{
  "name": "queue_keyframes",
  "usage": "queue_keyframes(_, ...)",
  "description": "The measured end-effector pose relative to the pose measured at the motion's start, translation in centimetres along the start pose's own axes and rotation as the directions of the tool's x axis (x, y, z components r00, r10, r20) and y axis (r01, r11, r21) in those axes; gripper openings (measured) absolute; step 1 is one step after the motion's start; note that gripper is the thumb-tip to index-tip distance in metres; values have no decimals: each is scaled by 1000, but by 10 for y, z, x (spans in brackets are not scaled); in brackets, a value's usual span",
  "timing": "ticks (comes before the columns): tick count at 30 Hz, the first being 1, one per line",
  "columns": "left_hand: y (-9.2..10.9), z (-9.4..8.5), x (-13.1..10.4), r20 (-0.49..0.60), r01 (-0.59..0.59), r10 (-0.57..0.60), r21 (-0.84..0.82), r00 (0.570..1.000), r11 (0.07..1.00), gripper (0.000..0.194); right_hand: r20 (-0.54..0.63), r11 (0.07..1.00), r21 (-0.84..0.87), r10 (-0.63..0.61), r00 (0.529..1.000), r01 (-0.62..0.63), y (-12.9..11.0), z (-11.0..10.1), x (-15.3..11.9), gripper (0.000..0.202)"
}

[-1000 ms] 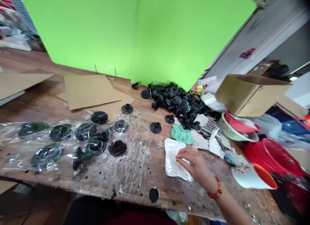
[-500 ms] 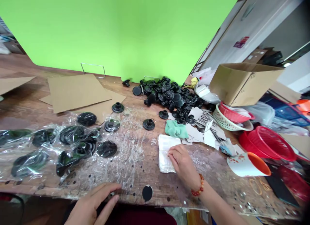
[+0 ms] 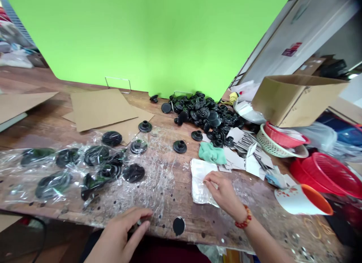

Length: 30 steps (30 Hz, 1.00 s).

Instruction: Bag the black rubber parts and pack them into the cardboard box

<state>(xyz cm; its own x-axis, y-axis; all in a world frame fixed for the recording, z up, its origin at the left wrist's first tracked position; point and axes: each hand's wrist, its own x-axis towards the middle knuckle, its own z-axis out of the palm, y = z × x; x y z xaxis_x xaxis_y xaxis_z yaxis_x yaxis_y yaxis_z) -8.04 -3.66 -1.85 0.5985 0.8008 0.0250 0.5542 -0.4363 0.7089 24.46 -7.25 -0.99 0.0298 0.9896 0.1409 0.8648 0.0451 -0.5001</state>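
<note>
A flat stack of clear plastic bags (image 3: 199, 183) lies on the wooden table. My right hand (image 3: 222, 191), with a beaded bracelet at the wrist, rests on the stack's right side, its fingers pinched together; whether a bag layer is between them is too small to tell. Near the front edge my left hand (image 3: 127, 233) is held with thumb and fingers apart and nothing between them. Left of centre, several black round parts wrapped in clear plastic (image 3: 96, 155) lie in a loose group. Two bare black parts (image 3: 180, 146) (image 3: 145, 126) stand beyond the hands.
A heap of black parts (image 3: 209, 114) lies at the back. Right of it are a green cloth (image 3: 212, 153), grey cards (image 3: 251, 153), baskets (image 3: 333, 172), a cardboard box (image 3: 285, 104) and an orange-lined cup (image 3: 302, 199). Cardboard sheets (image 3: 102, 108) lie back left, before a green panel (image 3: 147, 40).
The whole view has shifted, so things on the table appear further right. My right hand stays on the bag stack, and my left hand is still apart from everything.
</note>
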Motion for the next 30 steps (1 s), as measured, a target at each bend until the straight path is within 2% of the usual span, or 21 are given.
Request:
queue_keyframes(4,3,-8,4,-40,22,-22,-12,999,1000,22,44,987,-150,-60,997,65,-2,-2,2,20)
queue_keyframes(6,0,-13,4,-89,16,-17,-9,996,1000,21,63,985,-157,-59,996,69,-6,-5,3,21)
queue_keyframes(10,-13,-18,-2,-197,-13,9,-20,980,1000,19,98,999,51,-3,995,-2,-9,-15,5,25)
queue_keyframes(13,-24,-15,-6,-229,-32,24,-34,973,999,21,140,988,139,49,989,-69,-7,-20,4,26)
queue_keyframes(15,-27,-13,-6,-202,-32,23,-43,979,999,20,147,987,141,52,988,-73,-6,-19,1,24)
queue_keyframes(17,-26,-11,-3,-164,-40,30,-55,986,998,19,100,993,109,30,995,-41,-8,-17,-1,22)
queue_keyframes(20,-19,-11,3,-136,-52,43,-66,990,996,19,-19,996,45,-73,997,74,-15,-16,-5,18)
queue_keyframes(23,-12,-11,5,-114,-45,36,-70,993,997,20,-48,984,71,-158,986,161,-19,-19,-8,15)
queue_keyframes(27,-10,-11,5,-55,-17,13,-80,998,997,22,5,992,78,-96,995,95,-16,-18,-10,18)
queue_keyframes(30,-12,-7,5,-12,1,-2,-91,1000,996,23,-21,996,27,-89,996,89,-14,-9,-11,8)
